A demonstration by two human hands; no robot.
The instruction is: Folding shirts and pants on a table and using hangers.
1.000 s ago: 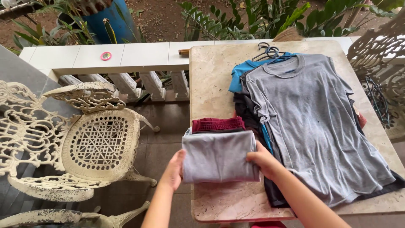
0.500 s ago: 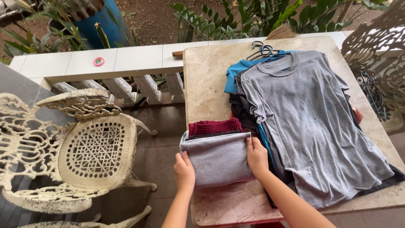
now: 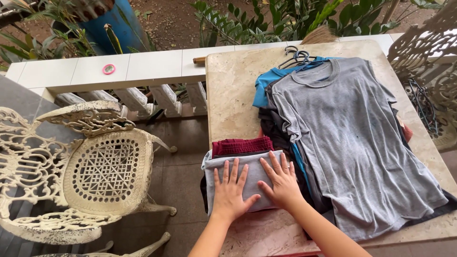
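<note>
Fingers of both hands, left hand (image 3: pixel 230 190) and right hand (image 3: pixel 281 182), are lying spread and flat, pressing the folded grey shirt (image 3: pixel 247 164); pressing evenly is keeping the stack tidy.

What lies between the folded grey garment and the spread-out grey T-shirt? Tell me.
In the head view, dark clothes and a blue strip of the pile under the grey T-shirt lie between it and the folded grey garment.

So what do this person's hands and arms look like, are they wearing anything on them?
Both forearms are bare as far as the picture shows, with no sleeves in view. The left hand and right hand wear no gloves, and no rings, watch or bracelets can be seen. The fingernails look short and unpainted.
</note>
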